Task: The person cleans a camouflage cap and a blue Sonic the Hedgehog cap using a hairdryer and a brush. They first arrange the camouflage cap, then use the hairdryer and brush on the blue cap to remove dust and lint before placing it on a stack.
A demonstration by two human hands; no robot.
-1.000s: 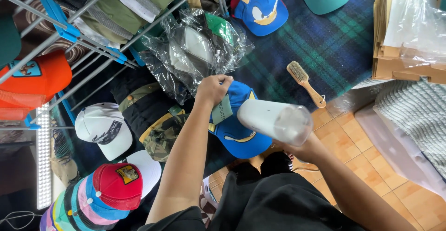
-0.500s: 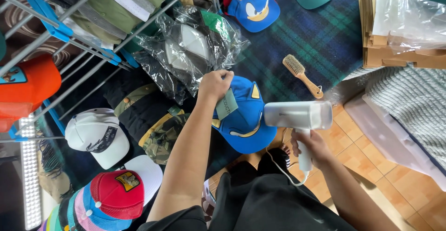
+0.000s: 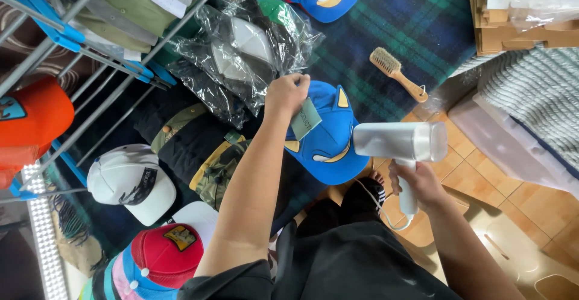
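My left hand [image 3: 288,93] pinches the blue cap [image 3: 329,137] by its top; my right hand [image 3: 416,182] grips the steamer [image 3: 401,143], nozzle pointing left at it.

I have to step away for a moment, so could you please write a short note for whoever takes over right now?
Left hand: raised, gripping the blue cap at its top, with a grey-green tag hanging by the fingers.
Right hand: closed on the handle of the white handheld steamer, whose head points at the cap's side, close to it.
Nearby: wooden brush on the plaid blanket, bagged caps beside the metal rack, a white cap and a red cap lower left.
Done: cap lifted, steamer aimed.
Left: no steam visible; I cannot tell how much of the cap is treated.
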